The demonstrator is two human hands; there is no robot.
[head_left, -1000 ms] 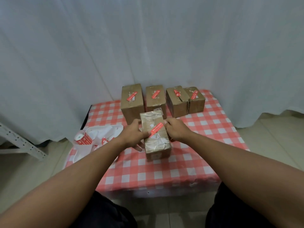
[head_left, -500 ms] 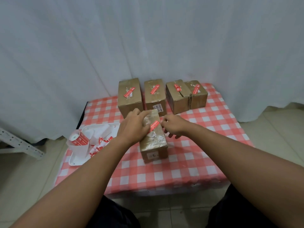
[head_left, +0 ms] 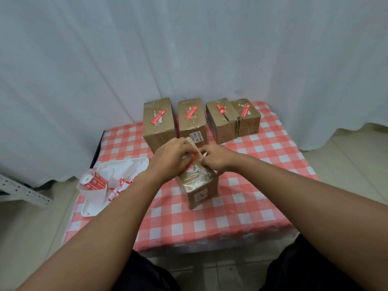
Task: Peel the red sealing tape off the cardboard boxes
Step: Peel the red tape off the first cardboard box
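Reaching forward, both hands meet atop the near box [head_left: 197,185]: left grip [head_left: 174,156] and right grip [head_left: 216,158] pinch its red tape [head_left: 194,160].

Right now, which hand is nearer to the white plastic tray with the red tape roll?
Left. The left hand is just right of the white plastic tray; the right hand lies farther right.

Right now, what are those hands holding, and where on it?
Both hands work the near box: the left hand grips its far top; the right hand seems to pinch the red tape by its far end.
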